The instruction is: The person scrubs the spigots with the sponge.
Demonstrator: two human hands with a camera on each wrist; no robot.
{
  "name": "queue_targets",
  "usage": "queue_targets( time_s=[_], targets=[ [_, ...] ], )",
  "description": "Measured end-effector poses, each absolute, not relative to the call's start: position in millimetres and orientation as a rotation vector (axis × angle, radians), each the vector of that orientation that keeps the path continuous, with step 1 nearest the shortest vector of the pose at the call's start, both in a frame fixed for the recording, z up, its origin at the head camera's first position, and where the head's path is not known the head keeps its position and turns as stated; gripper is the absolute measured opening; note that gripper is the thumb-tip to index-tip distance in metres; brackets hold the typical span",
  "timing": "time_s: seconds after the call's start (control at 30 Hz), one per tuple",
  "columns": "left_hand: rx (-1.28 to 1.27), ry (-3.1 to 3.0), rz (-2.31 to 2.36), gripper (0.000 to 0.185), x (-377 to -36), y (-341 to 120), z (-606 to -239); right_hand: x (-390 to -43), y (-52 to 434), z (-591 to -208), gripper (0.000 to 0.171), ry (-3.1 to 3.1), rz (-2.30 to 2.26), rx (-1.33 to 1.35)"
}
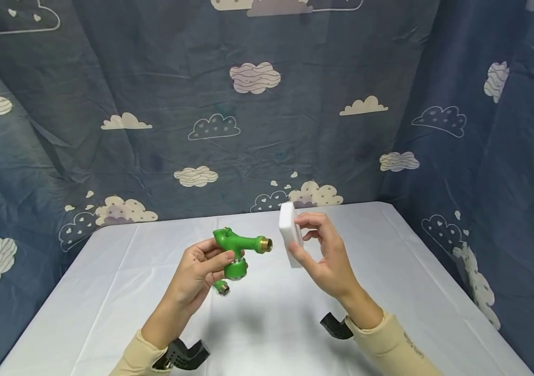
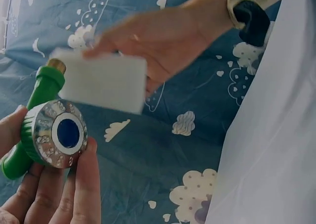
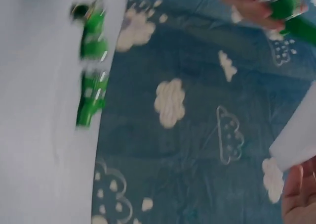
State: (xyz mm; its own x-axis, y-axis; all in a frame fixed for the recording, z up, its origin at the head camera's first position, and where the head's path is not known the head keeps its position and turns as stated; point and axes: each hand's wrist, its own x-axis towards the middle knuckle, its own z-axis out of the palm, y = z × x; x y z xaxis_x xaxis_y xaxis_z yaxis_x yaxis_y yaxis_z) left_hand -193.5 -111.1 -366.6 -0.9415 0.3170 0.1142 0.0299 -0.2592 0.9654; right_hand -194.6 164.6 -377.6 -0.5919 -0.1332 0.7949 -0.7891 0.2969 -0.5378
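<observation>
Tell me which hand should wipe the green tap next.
Right, probably. The right hand pinches the white sponge beside the brass spout; the left hand is busy gripping the green tap.

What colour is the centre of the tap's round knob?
Blue, ringed by a silvery rim on the tap's knob; clearest in the left wrist view.

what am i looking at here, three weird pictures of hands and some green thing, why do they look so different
All three show one moment. A person wears three cameras: one on the head, looking down at both hands, and one on each wrist, which gives the odd close angles. The left hand grips a green plastic tap with a brass threaded end; the left wrist view shows its shiny round knob from below. The right hand pinches a white sponge block beside the tap. On the white table lies a small green fitting; the blurred right wrist view shows green parts there. A cloud-patterned blue cloth hangs behind.
</observation>
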Motion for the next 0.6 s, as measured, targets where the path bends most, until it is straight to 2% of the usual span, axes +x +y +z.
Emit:
queue_targets(
  time_s=[0.2,0.43,0.6],
  targets=[
    [0.4,1.898,2.286,0.041,-196.5,-109.6,-367.5,-192.5,158.1,-377.8,0.044,-1.919,1.246,0.962],
    [0.692,2.218,2.083,0.033,-194.6,-116.2,-369.3,-202.5,167.7,-385.1,0.042,-2.095,1.298,0.828],
    [0.743,2.572,1.962,0.027,-187.6,-111.3,-364.3,-189.2,160.4,-376.5,0.042,-2.058,1.386,0.939]
  ],
)
